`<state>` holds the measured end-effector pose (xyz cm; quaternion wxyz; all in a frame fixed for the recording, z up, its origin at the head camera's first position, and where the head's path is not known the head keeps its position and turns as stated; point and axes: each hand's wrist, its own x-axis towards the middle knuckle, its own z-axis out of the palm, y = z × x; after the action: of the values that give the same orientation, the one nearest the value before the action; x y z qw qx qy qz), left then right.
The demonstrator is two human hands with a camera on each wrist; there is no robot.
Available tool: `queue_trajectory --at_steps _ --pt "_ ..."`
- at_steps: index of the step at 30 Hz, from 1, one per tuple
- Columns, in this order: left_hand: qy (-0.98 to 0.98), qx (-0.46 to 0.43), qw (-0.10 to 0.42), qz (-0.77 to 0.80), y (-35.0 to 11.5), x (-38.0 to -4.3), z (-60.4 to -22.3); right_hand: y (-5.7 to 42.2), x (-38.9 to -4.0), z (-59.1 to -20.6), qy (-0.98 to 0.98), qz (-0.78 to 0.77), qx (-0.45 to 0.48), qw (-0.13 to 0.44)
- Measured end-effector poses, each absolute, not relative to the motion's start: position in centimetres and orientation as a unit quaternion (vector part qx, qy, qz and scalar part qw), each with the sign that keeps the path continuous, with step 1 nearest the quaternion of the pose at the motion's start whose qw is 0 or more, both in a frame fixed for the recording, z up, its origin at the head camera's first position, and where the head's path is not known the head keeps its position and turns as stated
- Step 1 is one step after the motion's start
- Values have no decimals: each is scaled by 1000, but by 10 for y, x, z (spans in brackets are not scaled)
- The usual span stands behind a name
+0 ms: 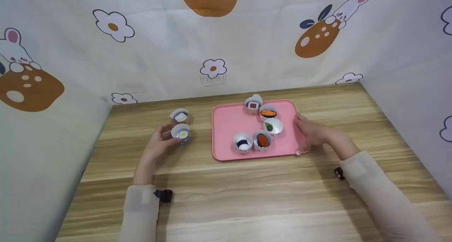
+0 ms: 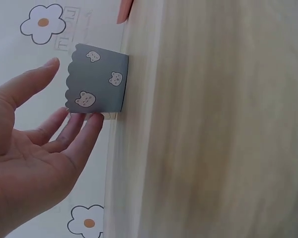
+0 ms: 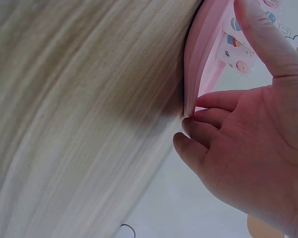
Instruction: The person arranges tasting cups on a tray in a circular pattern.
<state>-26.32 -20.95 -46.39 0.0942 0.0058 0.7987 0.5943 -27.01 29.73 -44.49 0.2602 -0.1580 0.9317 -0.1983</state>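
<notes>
Beside the pink tray (image 1: 226, 129), on its left, stands a grey-blue paper cup with bear faces (image 2: 97, 82), with a white and yellow piece inside. My left hand (image 1: 158, 142) is around this cup, fingertips at one side of it and the thumb held off in the left wrist view. Just behind stands another paper cup (image 1: 180, 117) holding a white piece. At the tray's right edge is my right hand (image 1: 314, 132), its fingers (image 3: 221, 101) touching the rim and its thumb raised over the tray in the right wrist view.
On the tray stand several paper cups with toy sushi, among them an orange piece (image 1: 268, 113), a red-orange one (image 1: 263, 140) and a white one with a black band (image 1: 242, 143). A printed cloth (image 1: 159, 58) walls in the wooden table (image 1: 229, 196).
</notes>
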Motion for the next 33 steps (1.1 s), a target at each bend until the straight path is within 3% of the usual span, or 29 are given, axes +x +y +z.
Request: queue_trajectory --at_steps 33 --pt "837 -10 86 541 -196 -272 -469 297 -270 -445 931 -202 -169 254"
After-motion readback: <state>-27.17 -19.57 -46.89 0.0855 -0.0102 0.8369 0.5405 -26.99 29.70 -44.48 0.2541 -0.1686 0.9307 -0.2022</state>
